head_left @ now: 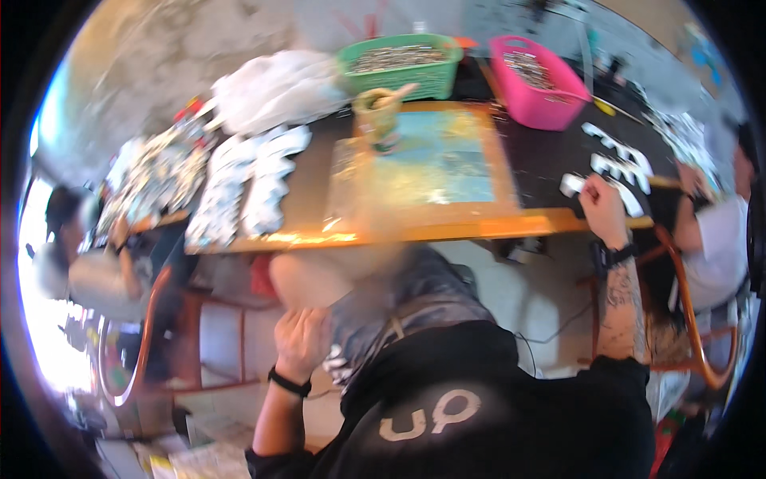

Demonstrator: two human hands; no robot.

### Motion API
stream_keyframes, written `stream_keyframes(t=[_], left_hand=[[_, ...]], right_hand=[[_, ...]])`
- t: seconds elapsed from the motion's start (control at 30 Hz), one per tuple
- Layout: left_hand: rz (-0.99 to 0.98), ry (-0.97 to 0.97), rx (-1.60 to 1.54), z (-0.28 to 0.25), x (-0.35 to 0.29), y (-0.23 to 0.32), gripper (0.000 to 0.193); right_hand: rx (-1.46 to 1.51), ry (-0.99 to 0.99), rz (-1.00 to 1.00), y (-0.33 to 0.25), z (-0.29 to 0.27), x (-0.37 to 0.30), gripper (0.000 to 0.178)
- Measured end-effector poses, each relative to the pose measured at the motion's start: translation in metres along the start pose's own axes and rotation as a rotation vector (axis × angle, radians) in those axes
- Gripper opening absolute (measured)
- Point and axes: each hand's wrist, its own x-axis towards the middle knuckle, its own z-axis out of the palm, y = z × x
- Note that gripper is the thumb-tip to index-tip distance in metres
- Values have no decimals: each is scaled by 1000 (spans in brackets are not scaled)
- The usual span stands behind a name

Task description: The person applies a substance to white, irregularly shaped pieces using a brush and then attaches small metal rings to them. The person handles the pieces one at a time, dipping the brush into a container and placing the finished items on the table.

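Observation:
My right hand [604, 209] reaches to the table's right side, its fingers pinched together over a white notched strip [571, 185]. Whether the fingertips grip the strip or something small cannot be made out. Just beyond lie more white notched strips [621, 169], fanned on the dark tabletop. Drawn back over my lap, below the table edge, my left hand [303, 342] has its fingers curled in, and no object shows in it. Straight ahead on the table is a blue and yellow stained work sheet [435, 160]. A tan cup [377, 120] with a light stick-like handle stands on its far left part.
Behind the sheet stand a green basket [399, 76] and a pink basket [550, 108], both holding many small metallic pieces. Left are a white plastic bag [275, 89], rows of white strips [267, 180] and a heap of pieces [159, 176]. People sit at both sides, beside wooden chairs [702, 343].

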Motion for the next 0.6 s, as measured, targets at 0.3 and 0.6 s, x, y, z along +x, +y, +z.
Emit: stream_keyframes(t=[0.3, 0.6], left_hand=[[-205, 15, 187, -11, 42, -82, 11], [-700, -110, 267, 21, 98, -201, 30]], right_hand=[[18, 77, -12, 5, 47, 1, 8], [83, 105, 49, 15, 51, -1, 8]])
